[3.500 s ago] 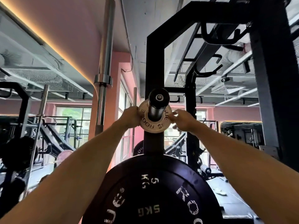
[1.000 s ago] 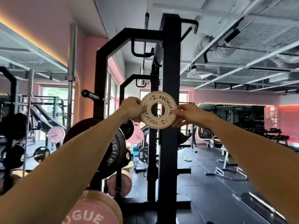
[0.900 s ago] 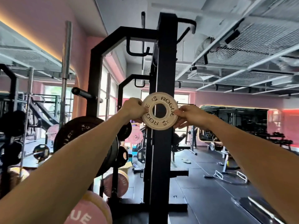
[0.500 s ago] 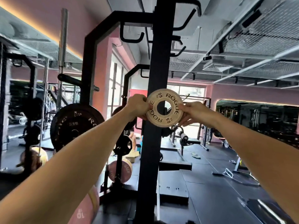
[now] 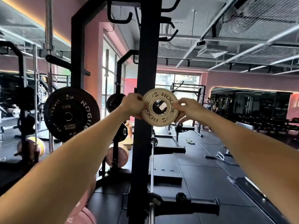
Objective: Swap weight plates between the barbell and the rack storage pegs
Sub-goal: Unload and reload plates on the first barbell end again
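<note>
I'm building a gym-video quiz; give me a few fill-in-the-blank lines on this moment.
1. The small white plate is held by ____ hands, the left hand and the right hand.
2. The brand word printed on it is ____.
3. The big black plate on the rack peg is marked ____ KG.

Missing words: two; ROGUE; 5

- Small plate (image 5: 160, 109): cream white, with black "ROGUE" lettering twice and "0.5" marks round its face.
- Large plate (image 5: 71, 114) on the rack peg: black, with pale grey lettering.
- Rack upright (image 5: 144, 81): matte black.
- Low plate (image 5: 118, 156) behind the upright: pink with dark letters.
- Walls (image 5: 242, 80): dusty pink, edged by a warm orange light strip.
- Floor (image 5: 202, 167): dark grey mats.
- Ceiling (image 5: 218, 29): pale grey with wire mesh panels.
</note>
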### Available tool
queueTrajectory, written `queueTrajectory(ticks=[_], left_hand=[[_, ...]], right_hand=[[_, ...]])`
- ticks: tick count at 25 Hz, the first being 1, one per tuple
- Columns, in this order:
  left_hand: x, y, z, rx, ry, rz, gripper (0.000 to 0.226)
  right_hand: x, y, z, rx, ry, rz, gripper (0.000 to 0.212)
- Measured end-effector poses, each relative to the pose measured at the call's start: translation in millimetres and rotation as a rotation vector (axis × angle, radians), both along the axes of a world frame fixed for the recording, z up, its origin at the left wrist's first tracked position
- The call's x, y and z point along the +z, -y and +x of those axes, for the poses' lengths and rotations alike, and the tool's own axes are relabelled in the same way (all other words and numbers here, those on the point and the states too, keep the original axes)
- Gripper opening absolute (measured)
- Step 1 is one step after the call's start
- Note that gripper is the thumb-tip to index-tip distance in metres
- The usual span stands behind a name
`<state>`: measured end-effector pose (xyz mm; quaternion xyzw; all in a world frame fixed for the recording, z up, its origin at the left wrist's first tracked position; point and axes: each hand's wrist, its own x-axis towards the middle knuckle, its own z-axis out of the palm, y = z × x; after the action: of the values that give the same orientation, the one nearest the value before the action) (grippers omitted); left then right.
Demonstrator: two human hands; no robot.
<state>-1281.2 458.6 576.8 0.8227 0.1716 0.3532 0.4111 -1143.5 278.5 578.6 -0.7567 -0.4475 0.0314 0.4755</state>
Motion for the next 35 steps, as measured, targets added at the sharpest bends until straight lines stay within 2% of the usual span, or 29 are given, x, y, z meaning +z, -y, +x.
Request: queueTrajectory(ticks=[6, 12, 19, 26, 29, 35], left_hand=[[-103.8, -28.3, 64.2, 0.034, -0.026, -0.016, 0.011], [-239.7, -46.6, 98.4, 0.053, -0.024, 0.008, 0.013], [-408.9, -32.1, 80.6, 0.069, -0.024, 0.008, 0.014], [-573.1, -29.5, 57.3, 0.017, -0.092, -0.064, 0.012], [-624.3, -22.2, 45.4, -0.001, -0.129, -0.092, 0.011], [-685.9, -9.9, 30.1, -0.015, -0.202, -0.143, 0.011]], right_hand=[[-104.1, -26.0, 63.3, 0.024, -0.044, -0.032, 0.014], [-243.4, -44.8, 99.5, 0.072, -0.059, -0.013, 0.012], [-411.2, -36.8, 88.4, 0.068, -0.032, -0.032, 0.013], [-572.0, -24.4, 58.0, 0.035, -0.091, -0.093, 0.017], [-621.5, -15.3, 41.0, 0.030, -0.154, -0.111, 0.014], [-689.1, -3.6, 29.0, -0.001, -0.220, -0.172, 0.018]])
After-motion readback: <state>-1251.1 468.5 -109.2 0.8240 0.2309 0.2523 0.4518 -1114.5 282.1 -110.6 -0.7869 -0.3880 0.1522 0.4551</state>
